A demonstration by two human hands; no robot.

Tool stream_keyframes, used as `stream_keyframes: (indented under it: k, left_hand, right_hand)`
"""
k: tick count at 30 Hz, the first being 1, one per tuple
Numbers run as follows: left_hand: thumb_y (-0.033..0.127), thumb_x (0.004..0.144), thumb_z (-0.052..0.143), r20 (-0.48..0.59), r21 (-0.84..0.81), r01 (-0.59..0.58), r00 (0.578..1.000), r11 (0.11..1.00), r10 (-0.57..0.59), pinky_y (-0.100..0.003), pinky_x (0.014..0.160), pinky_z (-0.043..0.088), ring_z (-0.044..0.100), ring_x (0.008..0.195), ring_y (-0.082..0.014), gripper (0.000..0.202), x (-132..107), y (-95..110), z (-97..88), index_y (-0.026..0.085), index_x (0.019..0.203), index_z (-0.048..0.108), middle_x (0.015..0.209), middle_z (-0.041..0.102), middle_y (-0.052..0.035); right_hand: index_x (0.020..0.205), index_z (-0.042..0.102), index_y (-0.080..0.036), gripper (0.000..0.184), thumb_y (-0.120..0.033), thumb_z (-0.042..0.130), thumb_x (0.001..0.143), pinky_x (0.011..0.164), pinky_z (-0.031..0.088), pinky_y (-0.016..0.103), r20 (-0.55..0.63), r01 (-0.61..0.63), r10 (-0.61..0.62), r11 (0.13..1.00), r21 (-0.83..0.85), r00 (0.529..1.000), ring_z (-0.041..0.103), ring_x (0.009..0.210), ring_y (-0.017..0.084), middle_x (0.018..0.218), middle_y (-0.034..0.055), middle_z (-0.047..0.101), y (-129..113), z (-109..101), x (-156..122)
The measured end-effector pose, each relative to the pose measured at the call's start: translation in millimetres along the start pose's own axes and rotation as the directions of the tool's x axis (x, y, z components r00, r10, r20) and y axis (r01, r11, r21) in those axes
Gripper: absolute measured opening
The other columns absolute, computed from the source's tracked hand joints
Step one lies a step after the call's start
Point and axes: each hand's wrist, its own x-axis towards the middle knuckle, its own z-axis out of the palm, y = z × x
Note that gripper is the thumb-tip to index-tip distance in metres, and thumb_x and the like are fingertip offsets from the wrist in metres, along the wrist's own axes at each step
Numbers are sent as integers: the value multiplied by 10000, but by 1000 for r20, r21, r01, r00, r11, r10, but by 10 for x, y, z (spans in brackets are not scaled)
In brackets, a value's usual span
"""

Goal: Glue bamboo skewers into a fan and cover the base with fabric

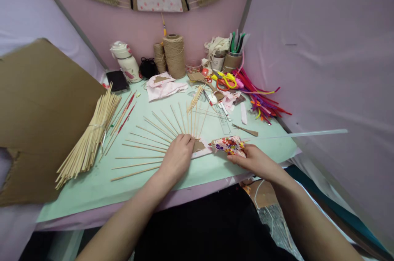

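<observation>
My left hand (180, 152) is over a small cardboard half circle (200, 146) with a pale fabric edge, its curled fingers closed at the base of a thin wooden stick (191, 119). Many such sticks fan out from the cardboard across the table, and my hand hides part of where they meet it. To the right, my right hand (248, 157) grips a flower-patterned glue gun (227, 145), its nozzle pointing left close to the cardboard's right end. A long clear glue stick (317, 133) extends from the gun's back.
A tied bundle of wooden sticks (92, 133) lies left beside a large cardboard sheet (40, 117). Twine spools (174, 56), a white bottle (127, 64), scissors (226, 81) and pipe cleaners (258, 97) line the back. A small pointed tool (246, 130) lies near the glue gun.
</observation>
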Motion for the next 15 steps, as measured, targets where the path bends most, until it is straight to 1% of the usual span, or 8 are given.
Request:
stream_keyframes:
  k: [9,15]
  left_hand:
    - [125,964,423,18,-16,13,1000,1000,-13,-347,953,458,540,1025,-227,297,10,6,-12,95,1148,655,1136,629,-116]
    - [125,959,433,33,-12,7,999,1000,-7,-355,960,451,535,1034,-231,291,13,4,-12,92,1141,657,1129,626,-124]
  right_hand:
    - [732,597,-175,347,-519,615,769,552,369,266,-15,-25,25,1000,0,1000,478,609,149,654,6,556,-27,14,-12]
    - [693,567,-176,371,-538,642,717,534,359,265,-65,-89,87,996,-21,994,472,608,150,640,7,546,-29,26,-12]
